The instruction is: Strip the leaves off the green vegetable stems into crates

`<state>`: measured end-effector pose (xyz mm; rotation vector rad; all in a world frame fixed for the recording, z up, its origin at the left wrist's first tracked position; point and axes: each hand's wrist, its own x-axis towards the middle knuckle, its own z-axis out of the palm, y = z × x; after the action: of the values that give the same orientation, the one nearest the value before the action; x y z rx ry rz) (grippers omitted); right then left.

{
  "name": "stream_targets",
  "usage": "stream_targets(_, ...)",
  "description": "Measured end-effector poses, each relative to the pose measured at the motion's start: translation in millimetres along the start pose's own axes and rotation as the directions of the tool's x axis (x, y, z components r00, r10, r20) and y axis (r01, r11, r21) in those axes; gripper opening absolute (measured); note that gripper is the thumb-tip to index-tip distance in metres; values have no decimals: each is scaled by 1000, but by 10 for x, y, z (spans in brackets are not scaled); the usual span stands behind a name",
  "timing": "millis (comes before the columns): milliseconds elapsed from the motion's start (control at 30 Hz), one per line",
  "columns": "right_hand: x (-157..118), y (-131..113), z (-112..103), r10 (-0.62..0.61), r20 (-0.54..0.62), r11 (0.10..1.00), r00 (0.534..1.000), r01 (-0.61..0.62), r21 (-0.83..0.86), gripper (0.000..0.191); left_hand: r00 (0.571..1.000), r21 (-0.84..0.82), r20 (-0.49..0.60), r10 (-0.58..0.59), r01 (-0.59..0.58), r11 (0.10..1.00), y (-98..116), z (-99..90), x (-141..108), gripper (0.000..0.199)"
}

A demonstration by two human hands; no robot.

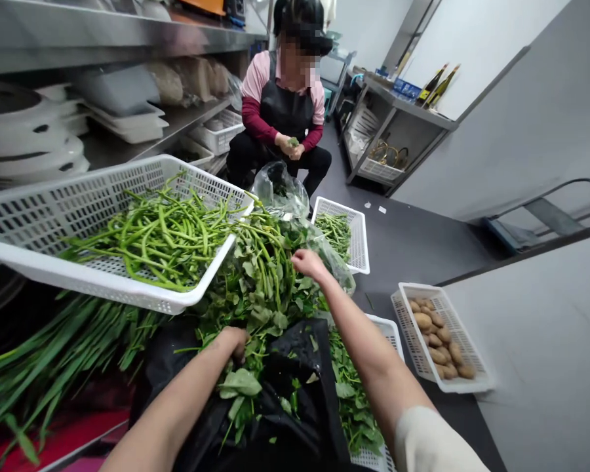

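Left hand [232, 342]: fingertips kinda lost in leafy greens [260, 282]
Scallion-like leaves [54, 354]: run off the left edge
Clear plastic bag [268, 185]: honestly can't tell what's inside

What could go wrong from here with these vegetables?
First, the white basket of green stems sits right against the leafy pile, so stray leaves might mix in.
Second, loose leaves lie on the black cover and could slide off.
Third, the right hand is close to the clear plastic, which might get snagged.
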<state>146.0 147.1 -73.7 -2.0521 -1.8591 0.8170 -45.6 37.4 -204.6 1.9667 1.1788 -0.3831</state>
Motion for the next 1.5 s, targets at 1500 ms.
stream_targets(1500, -1969, 73, -48, -316, 148, 362, 937, -25, 932, 39, 873, -898, -439, -211, -415, 150, 1457, -1081, -1182, 14)
